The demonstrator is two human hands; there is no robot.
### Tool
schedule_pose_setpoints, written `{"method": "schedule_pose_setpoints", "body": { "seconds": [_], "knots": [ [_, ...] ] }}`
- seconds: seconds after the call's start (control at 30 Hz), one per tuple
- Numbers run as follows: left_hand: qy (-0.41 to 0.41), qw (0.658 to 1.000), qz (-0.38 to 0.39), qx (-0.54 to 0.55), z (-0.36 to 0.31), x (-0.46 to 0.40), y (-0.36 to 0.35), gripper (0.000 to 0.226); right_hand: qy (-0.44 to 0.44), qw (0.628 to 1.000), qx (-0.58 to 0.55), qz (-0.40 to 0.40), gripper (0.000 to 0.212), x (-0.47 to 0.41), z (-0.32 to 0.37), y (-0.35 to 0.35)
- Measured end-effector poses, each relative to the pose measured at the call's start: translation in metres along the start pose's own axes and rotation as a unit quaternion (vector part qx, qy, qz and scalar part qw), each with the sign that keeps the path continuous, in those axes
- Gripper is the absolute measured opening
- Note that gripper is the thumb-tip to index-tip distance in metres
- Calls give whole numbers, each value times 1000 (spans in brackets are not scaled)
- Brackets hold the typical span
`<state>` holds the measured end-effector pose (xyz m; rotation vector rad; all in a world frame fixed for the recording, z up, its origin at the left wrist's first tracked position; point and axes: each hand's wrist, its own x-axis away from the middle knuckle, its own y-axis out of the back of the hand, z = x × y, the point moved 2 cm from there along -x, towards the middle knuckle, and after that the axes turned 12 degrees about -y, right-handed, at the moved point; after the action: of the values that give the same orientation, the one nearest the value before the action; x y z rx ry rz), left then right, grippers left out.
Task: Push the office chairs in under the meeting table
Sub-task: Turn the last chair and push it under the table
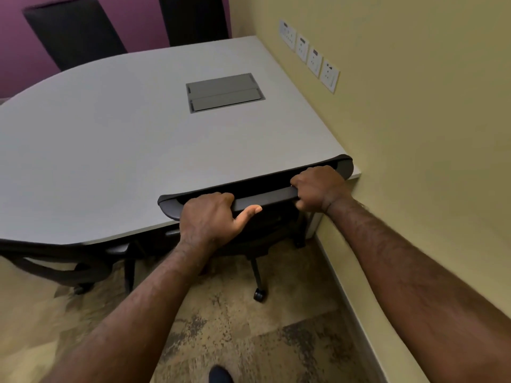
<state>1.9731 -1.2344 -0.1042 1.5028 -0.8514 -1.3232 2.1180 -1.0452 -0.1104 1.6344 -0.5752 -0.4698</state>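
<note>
A black office chair (273, 196) stands at the near edge of the pale grey meeting table (110, 150), its seat tucked under the top and its backrest rim against the table edge. My left hand (213, 217) grips the left part of the backrest's top rim, thumb along the rail. My right hand (320, 189) is closed over the rim's right part. One chair leg with a caster (259, 294) shows on the carpet below.
A second black chair (63, 261) sits under the table at the left. Two dark chair backs (77, 31) stand beyond the far side. A yellow wall with sockets (309, 53) runs close on the right. A grey cable hatch (225, 92) lies in the tabletop.
</note>
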Motion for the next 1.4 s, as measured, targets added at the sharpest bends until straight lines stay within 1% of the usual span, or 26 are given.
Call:
{"method": "schedule_pose_setpoints", "body": {
  "seconds": [0.23, 0.5, 0.7, 0.87, 0.93, 1.0, 1.03, 1.13, 1.2, 1.27, 1.4],
  "knots": [
    [-1, 1000, 2, -10, 9, -6, -7, 68, 15, 1000, -8, -18, 24, -10, -1, -5],
    [5, 1000, 1, -13, 8, -5, -9, 69, 15, 1000, -9, -11, 28, -7, 0, -3],
    [6, 1000, 2, -23, 8, -5, -8, 69, 9, 1000, -12, -9, 25, -8, 1, -2],
    [7, 1000, -1, -26, 8, -4, -8, 69, 0, 1000, -14, -14, 30, -6, 3, 2],
    [7, 1000, -2, -24, 9, -3, -10, 68, -8, 999, -35, -17, 29, -4, 3, 3],
    [5, 1000, -5, -20, 9, -2, -10, 68, -11, 996, -80, -45, 27, 1, 2, 3],
    [4, 1000, -2, -14, 9, -2, -10, 68, -2, 991, -108, -76, 33, 4, 1, 2],
    [15, 999, -19, 29, 12, -2, -10, 67, 31, 972, -150, -176, 66, 8, 0, 4],
    [21, 996, -40, 78, 16, -4, -8, 65, 24, 963, -171, -209, 78, 5, 0, 9],
    [17, 994, -51, 95, 19, -9, -6, 68, 19, 957, -185, -222, 80, -1, 2, 16],
    [20, 993, -79, 91, 39, -36, 6, 74, 14, 946, -196, -259, 81, -28, 3, 44]
  ]
}}
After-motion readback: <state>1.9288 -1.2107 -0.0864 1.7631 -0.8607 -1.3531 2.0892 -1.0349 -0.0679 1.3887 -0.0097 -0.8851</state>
